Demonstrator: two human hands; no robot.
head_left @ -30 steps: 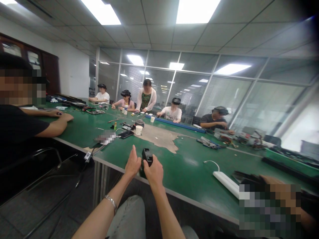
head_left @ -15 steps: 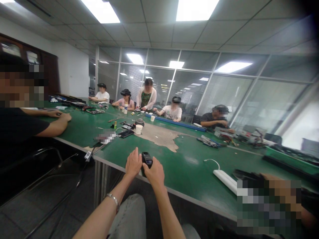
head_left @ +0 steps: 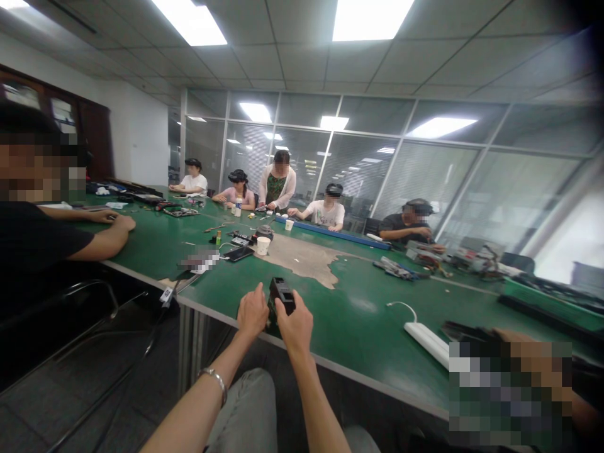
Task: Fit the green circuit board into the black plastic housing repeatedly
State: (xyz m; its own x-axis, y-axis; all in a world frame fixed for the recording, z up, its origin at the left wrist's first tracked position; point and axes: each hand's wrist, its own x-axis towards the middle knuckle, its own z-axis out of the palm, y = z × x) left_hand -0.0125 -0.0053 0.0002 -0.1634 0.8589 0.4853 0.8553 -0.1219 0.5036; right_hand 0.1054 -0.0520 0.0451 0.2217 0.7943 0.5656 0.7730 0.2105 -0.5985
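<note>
My right hand (head_left: 296, 319) is closed around a small black box-shaped device (head_left: 282, 290), near the table's front edge. A rectangular recess shows in its upper face, and its exact kind I cannot make out. My left hand (head_left: 253, 313) is just left of the device with its fingers mostly stretched out. A narrow dark gap shows between those fingers and the device. A silver band circles my left wrist.
The green table (head_left: 358, 340) has a bare brown patch (head_left: 302, 258). Ahead are a paper cup (head_left: 262, 245) and a black phone-like slab (head_left: 239, 253). A white power strip (head_left: 427, 345) lies to the right. Several people sit or stand around the table.
The device has tipped up and turned in my right hand, showing a recessed face instead of the one seen before. My left hand's fingers have shifted slightly.
</note>
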